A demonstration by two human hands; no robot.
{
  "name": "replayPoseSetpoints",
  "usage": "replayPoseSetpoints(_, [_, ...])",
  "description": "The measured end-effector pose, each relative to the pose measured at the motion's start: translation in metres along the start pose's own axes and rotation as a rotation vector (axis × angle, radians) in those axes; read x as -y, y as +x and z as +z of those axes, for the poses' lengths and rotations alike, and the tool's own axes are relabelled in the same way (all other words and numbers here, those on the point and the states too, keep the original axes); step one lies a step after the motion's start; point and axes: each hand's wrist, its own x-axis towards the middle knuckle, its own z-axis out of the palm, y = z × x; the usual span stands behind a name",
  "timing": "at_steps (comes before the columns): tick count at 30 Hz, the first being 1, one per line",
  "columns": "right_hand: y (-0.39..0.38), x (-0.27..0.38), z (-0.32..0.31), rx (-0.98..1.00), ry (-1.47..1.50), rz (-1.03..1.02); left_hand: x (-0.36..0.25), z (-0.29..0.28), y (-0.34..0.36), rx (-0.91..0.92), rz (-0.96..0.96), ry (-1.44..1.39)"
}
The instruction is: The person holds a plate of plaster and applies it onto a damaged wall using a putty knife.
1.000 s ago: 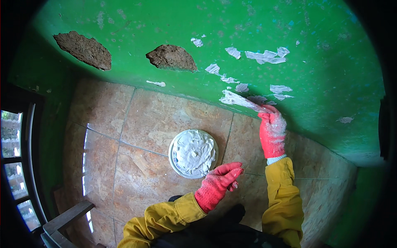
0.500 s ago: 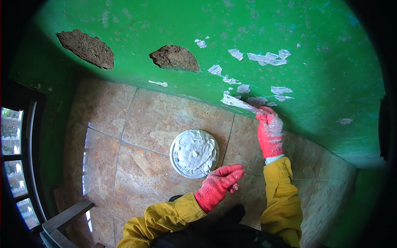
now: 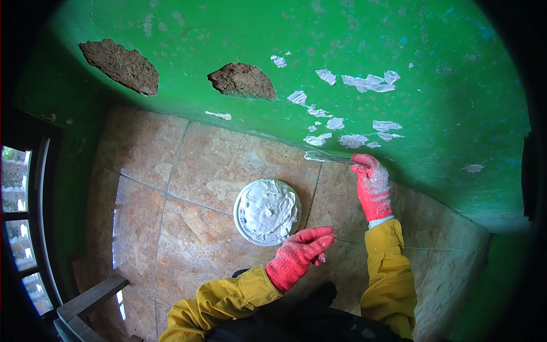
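My right hand (image 3: 374, 185), in a pink-red glove dusted white, grips a putty knife (image 3: 330, 158). Its blade is edge-on just below the lowest white patches, with a little white filler at the tip. Several fresh patches of white filler (image 3: 354, 141) cover spots on the green wall (image 3: 444, 108). My left hand (image 3: 300, 256), gloved alike, is closed beside the tub, its fingers pressed together and pointing right. Whether anything is inside it is hidden. A round white tub (image 3: 240, 228) heaped with white filler (image 3: 268, 208) stands on the floor to the left of that hand.
Two deep holes (image 3: 121, 65) (image 3: 242, 80) expose rough brown material in the wall. Brown tiles (image 3: 199, 251) cover the floor. At the lower left stand a wooden piece of furniture (image 3: 94, 296) and a dark-framed window (image 3: 35, 228). A white smear (image 3: 219, 115) marks the wall base.
The putty knife has come down off the wall and turned edge-on, leaving a smoothed patch of filler uncovered. My right hand has lowered slightly; my left hand has hardly moved.
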Motion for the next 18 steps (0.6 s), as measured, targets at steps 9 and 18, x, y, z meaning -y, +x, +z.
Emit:
replayPoseSetpoints(9, [-0.025,0.039,-0.034,0.036,-0.491,-0.071,-0.002,-0.004,-0.003,-0.010,0.002,0.001])
replayPoseSetpoints(18, [-0.014,0.079,-0.032,0.409,-1.021,-0.193,0.000,-0.003,-0.003,0.020,-0.007,0.022])
